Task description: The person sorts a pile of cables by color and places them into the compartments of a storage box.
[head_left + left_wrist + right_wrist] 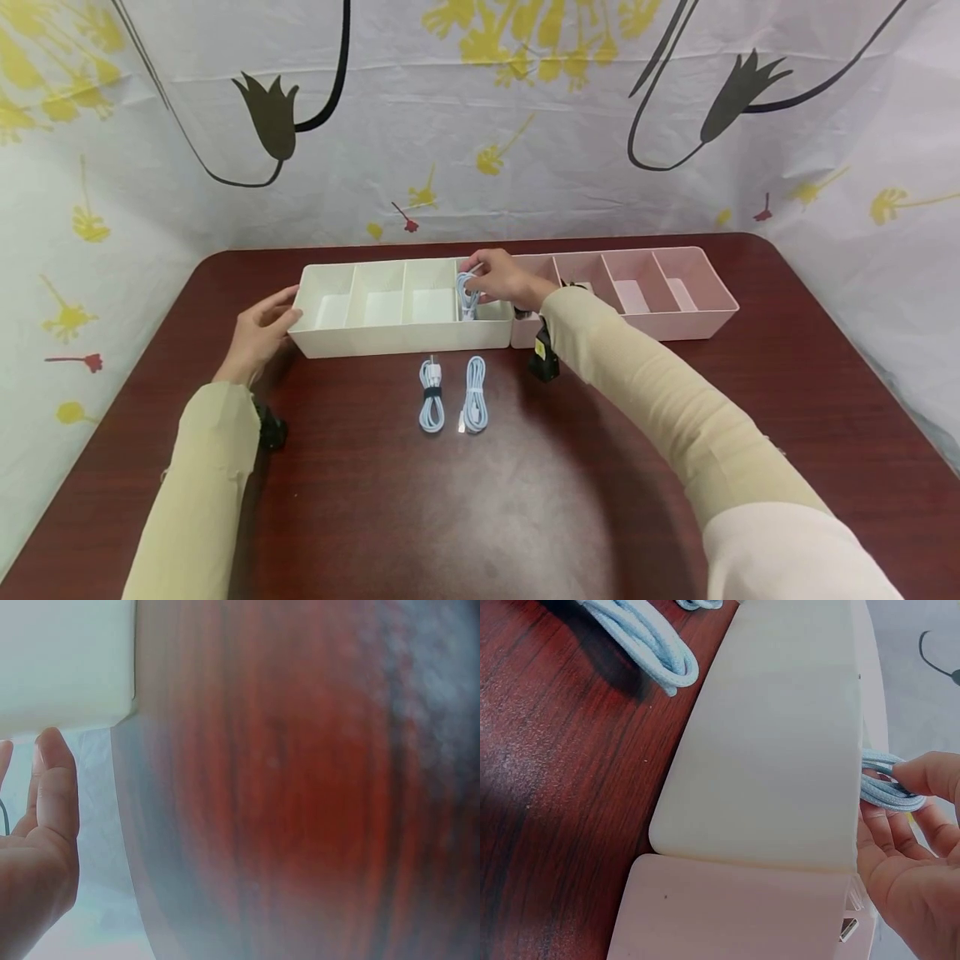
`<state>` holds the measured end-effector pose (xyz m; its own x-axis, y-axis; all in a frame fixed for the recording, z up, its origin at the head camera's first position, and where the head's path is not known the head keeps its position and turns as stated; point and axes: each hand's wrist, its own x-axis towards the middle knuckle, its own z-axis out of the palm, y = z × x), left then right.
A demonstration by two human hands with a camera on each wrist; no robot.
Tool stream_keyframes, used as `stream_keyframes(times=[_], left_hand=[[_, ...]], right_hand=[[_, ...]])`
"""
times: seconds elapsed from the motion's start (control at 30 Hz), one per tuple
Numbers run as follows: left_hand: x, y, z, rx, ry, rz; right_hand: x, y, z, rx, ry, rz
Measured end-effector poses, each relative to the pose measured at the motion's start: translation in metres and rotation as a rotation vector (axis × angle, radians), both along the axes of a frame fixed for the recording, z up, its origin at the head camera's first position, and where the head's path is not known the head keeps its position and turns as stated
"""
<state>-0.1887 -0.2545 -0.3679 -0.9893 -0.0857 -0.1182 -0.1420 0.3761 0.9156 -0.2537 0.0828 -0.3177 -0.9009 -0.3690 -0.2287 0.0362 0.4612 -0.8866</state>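
My right hand [504,279] pinches a coiled light-blue charging cable [468,293] at the rightmost compartment of the white divided box [397,340]. In the right wrist view, thumb and fingers hold that coil just behind the box's wall. The left hand [258,333] touches the white box's left end, its fingertips [54,742] against the end wall and nothing gripped. In front of the box lie two more coiled light-blue cables, one with a black strap [432,395] and one with a white tie [475,395].
A pink divided box [697,321] stands end to end with the white one, partly hidden behind the right forearm. Small metal-ended items [848,928] show at its near end. Both boxes sit toward the back of the dark red wooden table [360,517], before a patterned cloth [360,208].
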Motion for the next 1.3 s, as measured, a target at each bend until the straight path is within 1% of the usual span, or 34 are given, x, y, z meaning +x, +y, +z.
stream_keyframes(times=[0.27,0.43,0.6,0.83,0.93,1.0,1.3], left_hand=[[-0.0007,0.0005,-0.0009,-0.010,0.009,-0.010],[-0.0008,0.0005,-0.0014,-0.002,0.009,-0.011],[0.0000,0.0008,-0.0005,0.005,0.006,-0.008],[-0.0004,0.0012,-0.0029,-0.015,0.000,0.019],[-0.0002,0.0010,-0.0021,-0.013,0.002,0.014],[-0.0002,0.0006,-0.0015,-0.016,0.008,-0.003],[0.0010,0.0010,0.0010,0.011,0.000,-0.003]], right_hand=[[0.0009,0.0001,-0.0012,0.020,0.010,-0.014],[0.0008,0.0003,-0.0015,0.035,0.014,-0.017],[0.0002,0.0009,-0.0020,0.028,0.012,-0.016],[0.0018,-0.0002,-0.0001,0.009,0.025,-0.029],[0.0027,-0.0002,0.0000,-0.001,0.028,-0.038],[0.0028,-0.0001,-0.0006,-0.003,0.033,-0.048],[0.0026,-0.0009,-0.0029,-0.004,0.054,-0.072]])
